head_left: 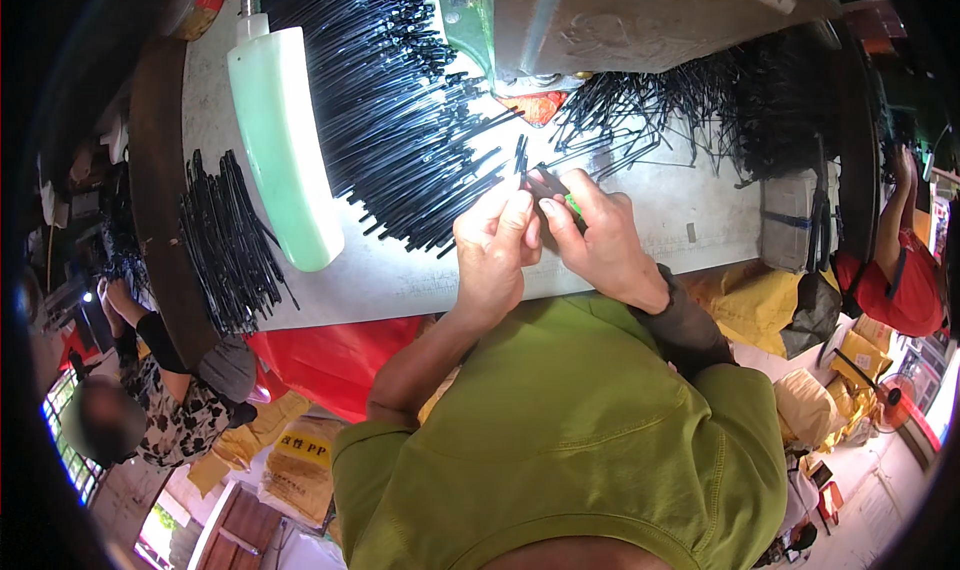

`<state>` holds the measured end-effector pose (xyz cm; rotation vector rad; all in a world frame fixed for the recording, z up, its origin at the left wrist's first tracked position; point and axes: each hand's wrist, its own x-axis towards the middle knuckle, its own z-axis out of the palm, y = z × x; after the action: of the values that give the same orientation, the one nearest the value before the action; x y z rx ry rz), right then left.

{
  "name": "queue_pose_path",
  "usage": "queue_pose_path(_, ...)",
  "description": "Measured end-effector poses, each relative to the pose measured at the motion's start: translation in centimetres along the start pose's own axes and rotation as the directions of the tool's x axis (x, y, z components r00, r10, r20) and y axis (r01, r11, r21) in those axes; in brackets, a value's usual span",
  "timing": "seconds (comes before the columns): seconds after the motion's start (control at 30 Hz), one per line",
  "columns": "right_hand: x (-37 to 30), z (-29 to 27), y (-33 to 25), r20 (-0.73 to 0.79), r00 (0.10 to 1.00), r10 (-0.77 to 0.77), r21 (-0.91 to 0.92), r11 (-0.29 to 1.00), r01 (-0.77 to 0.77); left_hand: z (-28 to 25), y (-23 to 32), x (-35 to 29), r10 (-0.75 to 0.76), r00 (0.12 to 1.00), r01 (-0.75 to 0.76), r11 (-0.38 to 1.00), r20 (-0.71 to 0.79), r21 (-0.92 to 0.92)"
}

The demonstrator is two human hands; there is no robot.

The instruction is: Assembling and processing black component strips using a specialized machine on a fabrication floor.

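Olive shirt (570,440) fills the foreground; beyond it, left hand (495,235) pinches thin black rod (521,154), right hand (608,235) grips a dark-and-green piece (573,204), apparently a small tool.

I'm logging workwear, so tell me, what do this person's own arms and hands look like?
The left grip and right grip are ungloved hands. The left forearm is bare; a dark covering wraps the right forearm. The olive-green shirt has short sleeves.
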<state>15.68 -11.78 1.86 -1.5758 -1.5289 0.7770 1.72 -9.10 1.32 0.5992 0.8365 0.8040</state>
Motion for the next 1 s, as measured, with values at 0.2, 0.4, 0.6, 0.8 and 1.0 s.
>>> queue_pose_path(0.2, 0.6, -1.7, -0.3, 0.37, 0.888, 0.273, 0.496, 0.75, -0.438, -0.2, -0.1, -0.2, 0.018, 1.0, -0.017, 0.999, 0.019, -0.037)
queue_pose_path(0.4, 0.8, -1.8, -1.0, -0.14, 0.99, 0.004, 0.021, 1.0, -0.001, 1.0, -0.6, -1.7, -0.055, 0.998, 0.052, 0.983, 0.015, 0.175)
queue_pose_path(0.6, -0.6, -14.5, 2.0, -0.55, 0.754, -0.359, -0.672, 0.726, -0.144, 0.7, 0.9, -3.0, -0.096, 0.984, 0.053, 0.962, 0.147, 0.267)
queue_pose_path(0.8, -4.7, -27.8, 9.2, -0.669, 0.74, 0.068, -0.72, 0.191, -0.668, 0.4, 0.9, -1.7, -0.235, 0.949, 0.197, 0.963, 0.209, 0.186)
queue_pose_path(1.0, -2.0, -21.7, 4.8, -0.468, 0.836, -0.287, -0.883, 0.188, -0.43, 0.2, 0.0, -2.3, -0.308, 0.927, 0.263, 0.941, 0.213, 0.213)
